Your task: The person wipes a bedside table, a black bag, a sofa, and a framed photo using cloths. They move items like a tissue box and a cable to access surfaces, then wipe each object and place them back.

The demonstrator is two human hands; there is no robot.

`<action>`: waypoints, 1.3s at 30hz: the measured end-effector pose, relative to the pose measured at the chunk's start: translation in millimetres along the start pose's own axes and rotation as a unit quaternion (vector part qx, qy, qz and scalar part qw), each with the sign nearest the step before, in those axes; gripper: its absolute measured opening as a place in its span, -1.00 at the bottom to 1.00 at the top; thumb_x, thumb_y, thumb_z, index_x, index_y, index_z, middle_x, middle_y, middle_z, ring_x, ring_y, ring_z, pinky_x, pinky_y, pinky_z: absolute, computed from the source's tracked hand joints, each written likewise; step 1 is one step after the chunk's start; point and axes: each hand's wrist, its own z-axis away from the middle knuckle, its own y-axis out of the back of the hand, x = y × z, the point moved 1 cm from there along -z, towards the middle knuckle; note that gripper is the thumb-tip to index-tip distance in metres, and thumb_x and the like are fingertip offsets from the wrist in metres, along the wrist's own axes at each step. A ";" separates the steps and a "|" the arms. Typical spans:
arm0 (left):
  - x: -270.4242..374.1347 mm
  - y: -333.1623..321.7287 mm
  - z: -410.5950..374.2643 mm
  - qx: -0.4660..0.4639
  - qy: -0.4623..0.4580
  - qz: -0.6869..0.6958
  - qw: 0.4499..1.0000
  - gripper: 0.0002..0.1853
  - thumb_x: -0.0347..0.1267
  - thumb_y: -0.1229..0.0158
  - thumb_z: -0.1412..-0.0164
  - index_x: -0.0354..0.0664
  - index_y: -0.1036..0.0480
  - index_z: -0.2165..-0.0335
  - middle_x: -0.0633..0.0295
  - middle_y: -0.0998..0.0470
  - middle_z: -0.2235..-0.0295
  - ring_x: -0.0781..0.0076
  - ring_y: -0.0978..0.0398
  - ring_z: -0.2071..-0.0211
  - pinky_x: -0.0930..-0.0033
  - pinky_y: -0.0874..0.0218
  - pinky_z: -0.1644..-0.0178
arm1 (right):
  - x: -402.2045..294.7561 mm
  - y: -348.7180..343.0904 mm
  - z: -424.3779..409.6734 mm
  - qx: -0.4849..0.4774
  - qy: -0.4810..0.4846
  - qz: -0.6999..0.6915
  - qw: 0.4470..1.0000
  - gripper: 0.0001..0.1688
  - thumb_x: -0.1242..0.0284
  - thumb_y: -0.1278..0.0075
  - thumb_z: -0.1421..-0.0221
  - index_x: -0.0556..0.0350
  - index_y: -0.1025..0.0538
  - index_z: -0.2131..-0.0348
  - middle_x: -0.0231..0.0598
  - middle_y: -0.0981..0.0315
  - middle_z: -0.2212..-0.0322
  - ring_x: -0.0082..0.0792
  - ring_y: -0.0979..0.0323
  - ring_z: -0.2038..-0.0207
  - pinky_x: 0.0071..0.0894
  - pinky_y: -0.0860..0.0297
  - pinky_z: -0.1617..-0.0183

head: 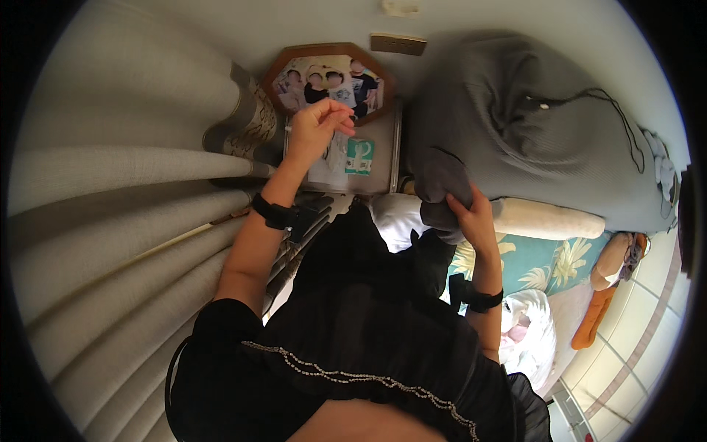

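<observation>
My right hand (469, 212) grips a folded dark grey cloth (444, 179) that hangs in front of a large grey fabric-covered bundle (508, 132). Raised over a small tray-like table (375, 185), my left hand (323, 124) has its fingers loosely bent, with nothing visible in them. Behind its fingertips stands an octagonal wooden-framed photo (293, 55) of several people. A green-and-white packet (360, 157) lies on the table surface beside a clear plastic wrapper (334, 154).
Long beige curtains (138, 221) hang close along my left side. To the right is a bed with a green floral cover (530, 262), a cream cushion (547, 218) and a white plastic bag (530, 331). A wall socket plate (398, 44) sits above the photo.
</observation>
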 end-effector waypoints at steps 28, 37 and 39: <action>-32.7 -77.2 132.8 -0.115 0.091 0.153 0.977 -0.86 -0.46 -0.20 -0.26 -0.27 -0.44 0.43 0.27 -0.53 0.48 0.61 -0.46 0.48 0.55 -0.32 0.37 | 41.9 -77.9 97.3 -0.073 -0.116 -0.704 0.696 -0.26 -0.01 0.15 -0.34 0.22 -0.28 -0.21 -0.10 -0.38 -0.11 -0.13 -0.37 -0.14 -0.15 -0.28 -0.25; -13.6 -67.6 276.4 -0.059 0.068 0.152 0.984 -0.84 -0.44 -0.34 -0.16 -0.26 -0.50 0.38 0.33 -0.56 0.45 0.63 -0.48 0.41 0.53 -0.32 0.28 | -39.0 -87.5 168.1 -0.087 -0.121 -0.498 0.854 -0.71 0.24 0.13 -0.30 0.03 -0.32 0.13 -0.48 -0.11 0.52 -0.49 -0.15 0.50 -0.47 -0.13 0.35; -7.4 -63.0 298.5 -0.043 0.059 0.125 0.990 -0.77 -0.29 -0.25 -0.27 -0.25 -0.51 0.37 0.32 -0.56 0.43 0.62 -0.48 0.39 0.52 -0.32 0.26 | -47.9 -99.9 178.7 -0.205 -0.110 -0.564 0.792 -0.75 0.22 0.14 -0.29 -0.01 -0.32 0.19 -0.58 -0.03 0.65 -0.60 -0.07 0.64 -0.59 -0.05 0.49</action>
